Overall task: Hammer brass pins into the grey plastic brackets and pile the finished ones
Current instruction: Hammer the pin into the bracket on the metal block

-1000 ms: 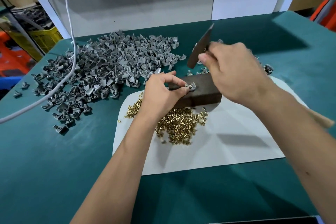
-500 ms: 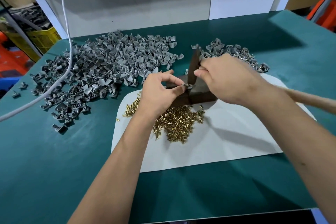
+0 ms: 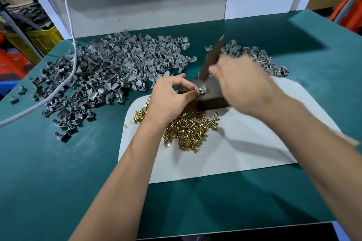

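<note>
My left hand (image 3: 172, 96) pinches a grey bracket (image 3: 201, 90) with a brass pin in it on top of a dark block (image 3: 212, 100). My right hand (image 3: 242, 84), blurred by motion, grips a hammer whose dark head (image 3: 212, 58) is raised above the bracket. Loose brass pins (image 3: 188, 131) lie heaped on the white sheet (image 3: 244, 154) in front of the block. A big heap of grey brackets (image 3: 109, 76) spreads to the left. A smaller pile of brackets (image 3: 260, 58) lies behind my right hand.
The table has a teal cover (image 3: 58, 172). A white cable (image 3: 66, 76) runs across the left heap. A grey back panel (image 3: 137, 2) closes the far side. A yellow crate (image 3: 43, 41) stands off the table at the left.
The hammer head was down on the bracket half a second ago and is now lifted again. My left hand keeps its pinch on the bracket at the same spot.
</note>
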Demonstrator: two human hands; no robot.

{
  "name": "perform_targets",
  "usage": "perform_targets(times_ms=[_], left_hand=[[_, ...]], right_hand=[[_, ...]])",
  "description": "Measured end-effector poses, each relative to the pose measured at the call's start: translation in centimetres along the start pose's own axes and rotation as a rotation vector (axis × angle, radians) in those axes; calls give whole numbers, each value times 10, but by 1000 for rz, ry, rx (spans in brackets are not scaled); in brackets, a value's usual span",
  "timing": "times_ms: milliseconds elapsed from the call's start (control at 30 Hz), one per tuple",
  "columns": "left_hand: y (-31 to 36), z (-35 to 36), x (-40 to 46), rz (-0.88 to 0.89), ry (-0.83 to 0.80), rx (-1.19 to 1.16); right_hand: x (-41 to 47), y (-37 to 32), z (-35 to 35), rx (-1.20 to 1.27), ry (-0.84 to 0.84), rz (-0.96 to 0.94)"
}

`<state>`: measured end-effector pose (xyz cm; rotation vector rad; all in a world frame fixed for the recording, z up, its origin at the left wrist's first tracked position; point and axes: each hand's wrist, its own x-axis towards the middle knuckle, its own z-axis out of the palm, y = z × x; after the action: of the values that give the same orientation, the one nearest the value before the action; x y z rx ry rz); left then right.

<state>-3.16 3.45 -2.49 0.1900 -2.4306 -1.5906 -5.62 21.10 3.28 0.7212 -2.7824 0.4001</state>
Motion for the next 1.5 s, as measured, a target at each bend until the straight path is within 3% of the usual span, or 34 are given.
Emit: perform_targets(times_ms=[100,167,267,300,433,500,600,700,767,900,1000,1067,1300,1500], left_hand=[[1,1,-2,-26,-1,0],[0,1,-2,-21,3,-5],[1,0,-1,-4,-1,2],[0,0,-1,-4,-2,1],[1,2,-2,-13,-9,-13],[1,1,-1,-11,-7,-8],[0,0,0,2,-3,10],[-2,1,1,-11,0,-6],[0,1,0,-19,-4,-5],[-1,-1,1,-7,-1,20],[-3,0,-1,-20,1,18],[-2,0,-4,-16,1,20],[-2,-2,-3,-28,20,-15],[-3,-5,-5,-66,-1,-102]], right_hand=[[-4,0,2,-70,-188,8],[2,5,-10,-135,-151,4],[1,3,-13,-28,91,5],[-1,-2,-9,12,91,-1],[-3,-5,0,-73,-176,-2],[4,1,-10,-111,-131,-10],[3,-1,-7,37,35,9],[-3,-7,5,-4,-140,-6],[2,-1,-4,-53,-170,7],[6,-1,-8,34,55,25],[5,-2,9,-117,-189,-37],[4,3,3,-118,-248,-4],[-5,42,-8,310,-4,89],[-15,80,4,114,-125,207]])
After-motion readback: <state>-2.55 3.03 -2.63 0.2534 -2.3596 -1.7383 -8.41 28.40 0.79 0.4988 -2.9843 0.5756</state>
